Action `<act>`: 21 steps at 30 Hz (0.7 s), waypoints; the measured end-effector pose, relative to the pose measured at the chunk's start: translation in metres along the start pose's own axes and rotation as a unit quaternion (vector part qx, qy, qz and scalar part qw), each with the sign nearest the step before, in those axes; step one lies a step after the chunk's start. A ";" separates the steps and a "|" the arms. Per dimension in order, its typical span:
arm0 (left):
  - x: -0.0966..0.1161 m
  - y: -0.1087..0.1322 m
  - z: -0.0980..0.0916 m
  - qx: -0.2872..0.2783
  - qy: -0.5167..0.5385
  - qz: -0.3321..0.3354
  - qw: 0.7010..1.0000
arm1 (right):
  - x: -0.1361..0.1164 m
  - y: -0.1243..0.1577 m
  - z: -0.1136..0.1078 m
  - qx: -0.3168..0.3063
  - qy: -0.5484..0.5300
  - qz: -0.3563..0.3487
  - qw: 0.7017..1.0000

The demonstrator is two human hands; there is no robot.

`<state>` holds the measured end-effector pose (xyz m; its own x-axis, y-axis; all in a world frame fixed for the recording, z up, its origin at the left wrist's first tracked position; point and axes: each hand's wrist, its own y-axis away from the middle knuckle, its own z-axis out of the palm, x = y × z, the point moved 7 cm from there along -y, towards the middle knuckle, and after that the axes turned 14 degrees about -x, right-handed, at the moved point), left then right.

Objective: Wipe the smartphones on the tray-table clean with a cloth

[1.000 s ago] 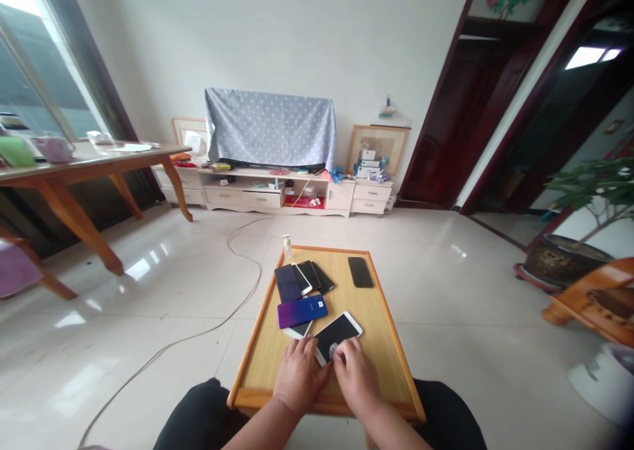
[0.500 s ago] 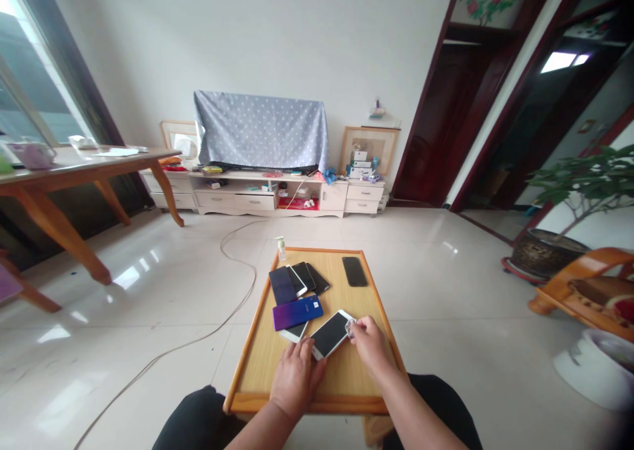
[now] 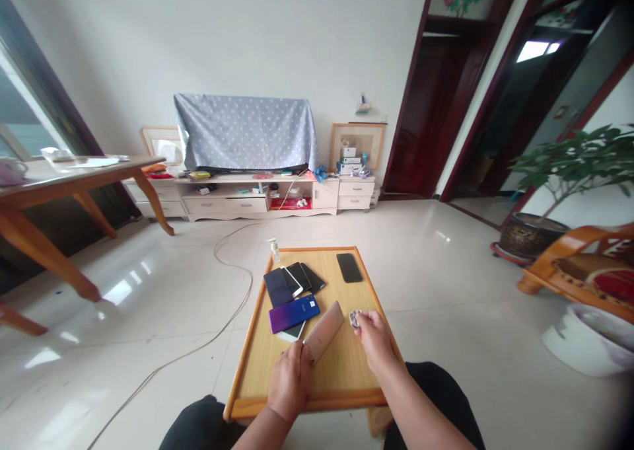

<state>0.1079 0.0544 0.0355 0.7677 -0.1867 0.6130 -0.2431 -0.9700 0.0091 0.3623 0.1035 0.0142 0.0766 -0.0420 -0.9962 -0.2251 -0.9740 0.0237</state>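
Observation:
My left hand [image 3: 291,378] grips the lower end of a rose-gold smartphone [image 3: 325,333], which is tilted up so its back shows. Just right of it, my right hand [image 3: 374,336] pinches a small crumpled greyish-white cloth or wipe [image 3: 355,318], apart from the phone. A blue-purple smartphone [image 3: 295,313] lies left of the held one, partly over a white phone [image 3: 291,333]. Behind these, a dark blue phone [image 3: 279,287] and several black or white phones overlap. One black phone [image 3: 349,267] lies alone at the far right of the small wooden table [image 3: 351,392].
A small pump bottle [image 3: 274,250] stands at the table's far left corner. A cable [image 3: 208,336] runs over the tiled floor on the left. Beyond are a low TV cabinet [image 3: 225,205], a larger wooden table [image 3: 74,177], and a potted plant [image 3: 532,233] on the right.
The held phone has turned from screen-up to showing its rose-gold back. My right hand with the wipe has come off the phone's edge. The camera view has shifted slightly.

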 end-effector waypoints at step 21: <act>0.014 -0.018 0.008 -0.095 -0.122 -0.052 0.987 | -0.010 0.011 0.018 -0.051 0.407 -0.100 0.906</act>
<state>0.1276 0.0678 0.0378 0.9085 -0.1421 0.3931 -0.2446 -0.9433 0.2244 0.3421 0.0972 0.0228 0.8072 0.0273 -0.5897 -0.0406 -0.9940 -0.1015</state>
